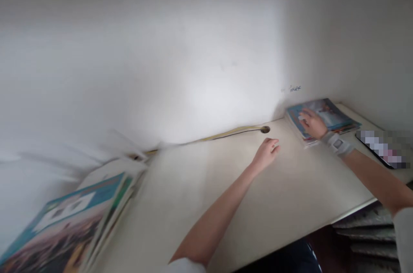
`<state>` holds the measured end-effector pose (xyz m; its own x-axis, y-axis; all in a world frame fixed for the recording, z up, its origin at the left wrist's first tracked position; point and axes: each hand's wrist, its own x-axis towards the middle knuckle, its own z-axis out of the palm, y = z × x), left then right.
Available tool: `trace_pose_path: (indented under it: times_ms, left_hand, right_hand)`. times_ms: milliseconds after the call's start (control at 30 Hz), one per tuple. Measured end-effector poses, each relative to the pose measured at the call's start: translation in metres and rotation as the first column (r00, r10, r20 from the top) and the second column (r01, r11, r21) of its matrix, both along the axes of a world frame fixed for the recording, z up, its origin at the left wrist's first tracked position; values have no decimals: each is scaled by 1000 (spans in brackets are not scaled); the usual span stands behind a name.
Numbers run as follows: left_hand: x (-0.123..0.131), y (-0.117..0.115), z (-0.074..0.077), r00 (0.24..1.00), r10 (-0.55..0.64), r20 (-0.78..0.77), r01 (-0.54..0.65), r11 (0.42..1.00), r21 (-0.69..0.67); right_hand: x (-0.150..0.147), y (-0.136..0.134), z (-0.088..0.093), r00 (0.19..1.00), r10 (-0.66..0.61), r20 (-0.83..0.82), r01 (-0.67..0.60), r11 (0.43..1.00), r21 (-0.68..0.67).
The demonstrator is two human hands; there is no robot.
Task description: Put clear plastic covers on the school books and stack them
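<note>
My right hand (pixel 312 123) rests on top of a small stack of colourful books (pixel 335 116) at the far right of the cream desk (pixel 226 195), against the wall; its fingers lie on the top cover, slightly curled. A grey band sits on that wrist. My left hand (pixel 267 152) hovers over the bare desk a little left of the stack, fingers loosely curled and holding nothing. A second, larger stack of books (pixel 74 221) with teal covers lies at the desk's near left, blurred by motion.
A round cable hole (pixel 265 129) sits by the wall, with a thin dark cable running left from it. A dark flat device (pixel 380 148) lies at the right edge. White walls close the desk at the back and right.
</note>
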<state>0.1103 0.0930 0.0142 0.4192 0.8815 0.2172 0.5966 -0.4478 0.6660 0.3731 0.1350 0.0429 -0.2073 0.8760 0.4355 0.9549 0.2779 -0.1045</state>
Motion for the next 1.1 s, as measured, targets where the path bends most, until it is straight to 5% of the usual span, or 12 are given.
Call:
trace_pose_path:
  times_ms: [200, 300, 400, 633, 1100]
  left_hand:
    - [-147, -52, 8, 931, 278, -235, -227, 948, 223]
    - [-202, -79, 2, 794, 458, -400, -420, 889, 184]
    - [-232, -103, -10, 632, 473, -614, -551, 831, 72]
    - [-240, -122, -32, 625, 491, -607, -571, 817, 74]
    - [-244, -118, -28, 698, 543, -466, -552, 823, 132]
  right_hand:
    - [-114, -96, -46, 895, 440, 77, -419, 886, -196]
    - [-151, -122, -55, 856, 511, 79, -468, 831, -303]
    - [-174, -130, -58, 869, 492, 55, -441, 819, -367]
    - [-191, -142, -74, 919, 392, 54, -372, 902, -217]
    - [-188, -143, -78, 918, 394, 49, -383, 911, -154]
